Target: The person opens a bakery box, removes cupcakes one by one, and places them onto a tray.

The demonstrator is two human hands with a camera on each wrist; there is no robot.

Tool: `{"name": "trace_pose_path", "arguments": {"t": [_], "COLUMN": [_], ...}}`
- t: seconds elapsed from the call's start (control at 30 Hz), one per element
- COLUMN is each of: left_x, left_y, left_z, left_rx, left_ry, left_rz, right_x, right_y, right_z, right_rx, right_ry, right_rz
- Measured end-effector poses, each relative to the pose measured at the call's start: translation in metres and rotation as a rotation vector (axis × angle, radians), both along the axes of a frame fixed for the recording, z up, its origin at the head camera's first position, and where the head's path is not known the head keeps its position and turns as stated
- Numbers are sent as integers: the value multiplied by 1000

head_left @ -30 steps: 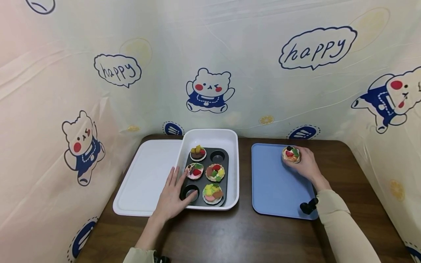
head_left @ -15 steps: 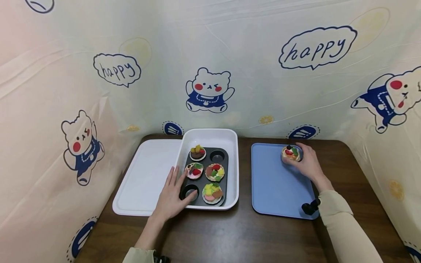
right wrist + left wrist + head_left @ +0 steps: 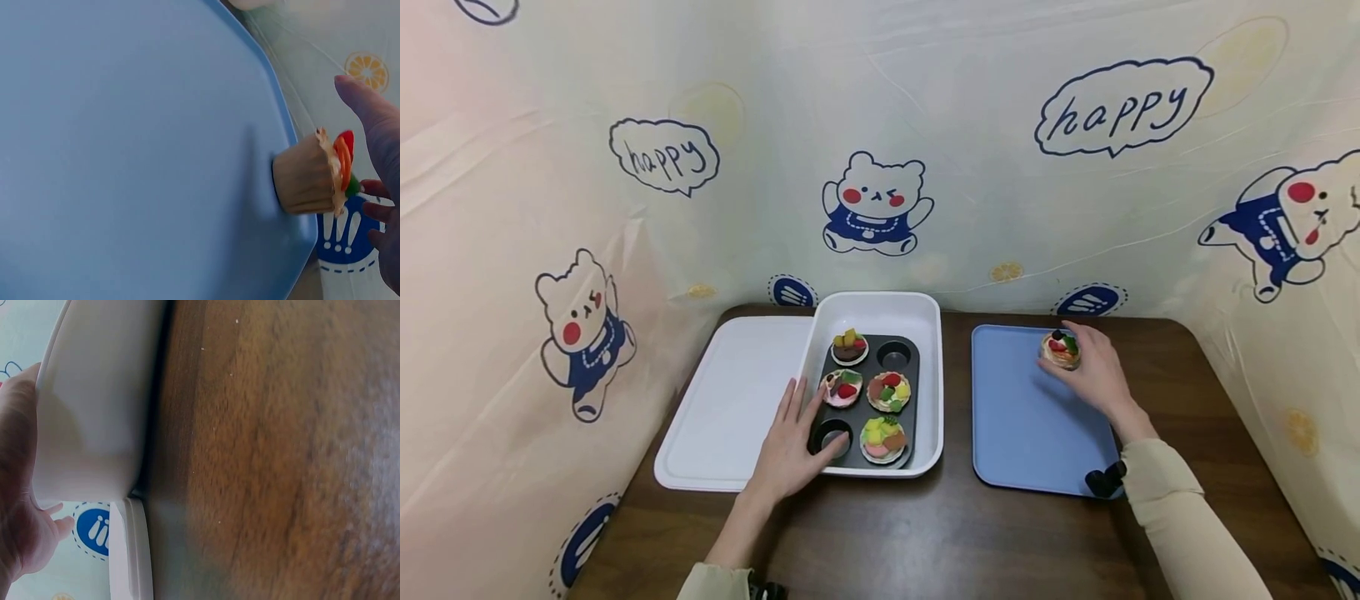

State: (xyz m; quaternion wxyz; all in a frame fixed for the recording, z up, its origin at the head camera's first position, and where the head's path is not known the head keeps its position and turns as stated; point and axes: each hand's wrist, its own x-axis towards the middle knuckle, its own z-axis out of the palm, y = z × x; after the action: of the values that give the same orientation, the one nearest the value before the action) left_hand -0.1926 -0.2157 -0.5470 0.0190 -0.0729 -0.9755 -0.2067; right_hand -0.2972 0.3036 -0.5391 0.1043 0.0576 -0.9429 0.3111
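Note:
On the far right part of the blue tray stands a toy cupcake with red, green and dark fruit on top. My right hand is around its right side; in the right wrist view the thumb is clear of the cupcake, and the fingertips lie close to its topping. With spread fingers, my left hand rests over the left rim of the white basin. Inside the basin is a dark muffin tin with several toy cakes in its cups.
A flat white lid or tray lies left of the basin, partly under its edge. All of this stands on a brown wooden table. Behind rises a printed curtain.
The right hand's fingers have loosened and spread from the cupcake, which stays at the same place on the blue tray. The left hand has not moved.

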Motion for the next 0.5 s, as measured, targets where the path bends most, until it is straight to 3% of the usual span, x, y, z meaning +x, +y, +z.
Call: {"name": "trace_pose_path", "arguments": {"t": [0.5], "left_x": [0], "left_y": [0], "left_z": [2], "left_rx": [8], "left_ry": [1], "left_rz": [-5], "right_x": [6], "right_y": [-39], "right_z": [7], "right_rx": [-4], "right_ry": [90], "right_rz": [118]}}
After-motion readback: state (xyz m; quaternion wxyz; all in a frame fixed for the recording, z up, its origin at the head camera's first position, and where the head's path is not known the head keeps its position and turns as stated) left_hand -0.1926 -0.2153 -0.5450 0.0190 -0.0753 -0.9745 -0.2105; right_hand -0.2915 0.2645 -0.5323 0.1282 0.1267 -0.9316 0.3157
